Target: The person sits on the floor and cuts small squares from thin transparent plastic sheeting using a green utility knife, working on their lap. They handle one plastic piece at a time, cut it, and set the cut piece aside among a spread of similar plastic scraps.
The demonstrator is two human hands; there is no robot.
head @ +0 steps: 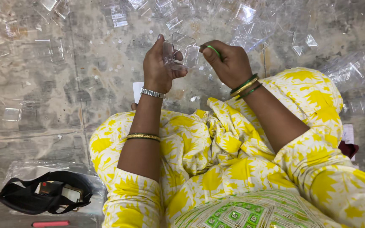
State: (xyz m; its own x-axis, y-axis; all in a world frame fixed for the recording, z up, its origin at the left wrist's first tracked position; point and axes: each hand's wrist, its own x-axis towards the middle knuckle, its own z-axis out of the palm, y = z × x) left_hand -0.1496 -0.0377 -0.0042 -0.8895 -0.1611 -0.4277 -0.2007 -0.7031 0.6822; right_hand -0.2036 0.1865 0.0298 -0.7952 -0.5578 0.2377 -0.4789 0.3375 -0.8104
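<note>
- Worn grey concrete floor (43, 105) across the whole view, seen from above; person seated on it.
- Yellow-and-white patterned garment (233, 160) over the lap and knees, filling the lower middle and right.
- Clear plastic pieces (250, 29) scattered over the floor along the top edge and stacked at the right edge; a few flat ones at far left.
- Black bag (43, 196) at lower left, resting on a clear plastic sheet (26, 169), open, small items inside, not identifiable.
- Left hand (159, 63) raised above the knees; fingers (178, 72) grasping a small clear plastic container (181, 52) with angled walls, thumb against its near side. Container off the floor, between the two hands.
- Right hand (229, 63) just beside the container; fingers (210, 44) clenched, pinching a thin green strand (213, 50) close to the container's right edge. Contact between strand and container not resolvable.
- Silver bracelet (153, 93) on left wrist, gold bangle (143, 137) further up the forearm.
- Green and gold bangles (245, 85) on right wrist.
- Small red object (50, 223) on the floor below the bag.
</note>
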